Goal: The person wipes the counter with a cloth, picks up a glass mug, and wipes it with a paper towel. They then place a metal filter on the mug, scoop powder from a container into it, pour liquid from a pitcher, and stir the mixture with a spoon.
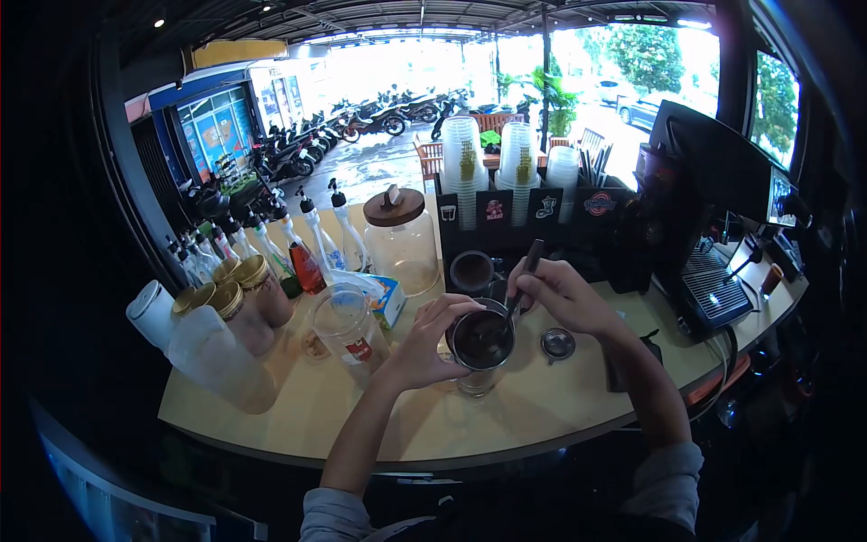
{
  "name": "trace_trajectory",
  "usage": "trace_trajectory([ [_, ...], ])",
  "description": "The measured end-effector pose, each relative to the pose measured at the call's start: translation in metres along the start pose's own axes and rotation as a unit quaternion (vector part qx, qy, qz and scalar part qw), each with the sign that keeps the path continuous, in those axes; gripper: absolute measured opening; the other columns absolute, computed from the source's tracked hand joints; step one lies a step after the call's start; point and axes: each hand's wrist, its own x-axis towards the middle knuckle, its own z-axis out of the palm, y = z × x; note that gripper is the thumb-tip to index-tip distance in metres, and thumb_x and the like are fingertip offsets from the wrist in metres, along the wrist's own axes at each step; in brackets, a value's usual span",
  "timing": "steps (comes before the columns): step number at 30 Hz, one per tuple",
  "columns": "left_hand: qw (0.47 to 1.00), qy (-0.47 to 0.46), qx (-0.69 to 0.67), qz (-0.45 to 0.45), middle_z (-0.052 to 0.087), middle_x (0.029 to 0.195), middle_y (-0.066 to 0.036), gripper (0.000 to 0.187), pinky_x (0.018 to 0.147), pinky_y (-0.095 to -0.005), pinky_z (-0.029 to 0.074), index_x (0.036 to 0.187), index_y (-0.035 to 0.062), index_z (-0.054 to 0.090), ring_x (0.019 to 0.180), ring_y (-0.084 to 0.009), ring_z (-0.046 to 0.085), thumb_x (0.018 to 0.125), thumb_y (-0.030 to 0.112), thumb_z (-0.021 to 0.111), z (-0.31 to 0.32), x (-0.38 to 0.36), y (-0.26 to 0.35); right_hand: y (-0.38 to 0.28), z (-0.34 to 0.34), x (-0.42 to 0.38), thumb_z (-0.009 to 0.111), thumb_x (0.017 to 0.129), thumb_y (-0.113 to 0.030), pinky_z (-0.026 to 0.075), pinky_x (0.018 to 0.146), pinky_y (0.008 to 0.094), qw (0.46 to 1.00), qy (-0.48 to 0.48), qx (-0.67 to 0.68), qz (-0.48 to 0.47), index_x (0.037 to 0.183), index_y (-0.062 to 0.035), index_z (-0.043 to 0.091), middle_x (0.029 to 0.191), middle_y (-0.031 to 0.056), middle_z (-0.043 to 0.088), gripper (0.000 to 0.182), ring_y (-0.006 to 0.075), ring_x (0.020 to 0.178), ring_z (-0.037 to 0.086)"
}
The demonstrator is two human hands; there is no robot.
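Over the front middle of the counter, my left hand [432,345] is wrapped round the side of a glass [475,384] that holds a dark brown liquid. My right hand [562,298] grips the dark handle of a spoon [535,257]. The spoon slants down into the glass, its lower end hidden in the liquid. Left of my left hand stands a clear plastic cup [348,330] with a red label. A small round metal strainer [557,344] lies to the right of the glass, below my right wrist. Just behind the glass is a dark round container [471,269].
Along the left of the counter [316,415] stand gold-lidded jars [262,280], several pump bottles [316,237] and a tissue box [389,303]. Behind my hands are a wood-lidded glass jar [404,244] and stacked plastic cups [463,167]. An espresso machine [718,285] stands right.
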Motion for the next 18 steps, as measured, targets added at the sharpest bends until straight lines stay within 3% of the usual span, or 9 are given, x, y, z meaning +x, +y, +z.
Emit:
trace_trajectory([
  [6,0.999,0.0,0.033,0.01,0.049,0.125,-0.006,0.079,0.103,-0.0427,0.031,0.125,0.0162,0.049,0.12,-0.0279,0.048,0.055,0.02,0.085,0.004,0.0,0.002,0.002,0.009,-0.003,0.046,0.099,-0.018,0.046,0.068,0.0239,0.999,-0.023,-0.022,0.013,0.091,0.0003,0.058,0.083,0.002,0.058,0.023,0.0067,0.073,0.054],
  [8,1.0,0.01,-0.003,0.003,0.049,0.125,-0.006,0.08,0.103,-0.0426,0.031,0.126,0.0164,0.049,0.12,-0.0279,0.047,0.055,0.021,0.085,0.004,-0.001,-0.001,0.003,0.003,-0.003,0.045,0.099,-0.016,0.047,0.068,0.0241,0.999,0.039,-0.014,0.004,0.091,0.0002,0.058,0.083,0.0022,0.059,0.023,0.0071,0.074,0.056],
  [12,1.0,0.012,-0.01,0.002,0.049,0.124,-0.006,0.081,0.103,-0.0427,0.031,0.127,0.0162,0.048,0.121,-0.028,0.047,0.056,0.021,0.085,0.002,0.0,0.001,0.01,0.008,-0.008,0.045,0.099,-0.015,0.048,0.069,0.0242,0.999,0.03,0.019,0.019,0.092,0.0001,0.058,0.083,0.0026,0.059,0.021,0.0074,0.074,0.057],
  [15,1.0,0.009,0.007,0.003,0.049,0.123,-0.006,0.081,0.103,-0.0427,0.031,0.127,0.0157,0.047,0.121,-0.0275,0.047,0.056,0.02,0.085,0.003,0.0,0.002,0.01,0.014,-0.008,0.046,0.099,-0.018,0.045,0.064,0.0237,0.999,0.047,0.027,-0.003,0.095,-0.0011,0.057,0.074,0.0006,0.057,0.02,0.0058,0.071,0.054],
  [18,1.0,0.015,0.007,-0.004,0.049,0.123,-0.006,0.08,0.102,-0.0426,0.031,0.126,0.0149,0.048,0.121,-0.0274,0.047,0.056,0.021,0.085,0.003,0.0,0.001,0.01,0.012,-0.009,0.045,0.099,-0.015,0.047,0.069,0.0239,0.998,0.058,0.026,0.008,0.094,0.0003,0.057,0.084,0.0028,0.058,0.02,0.0071,0.076,0.056],
])
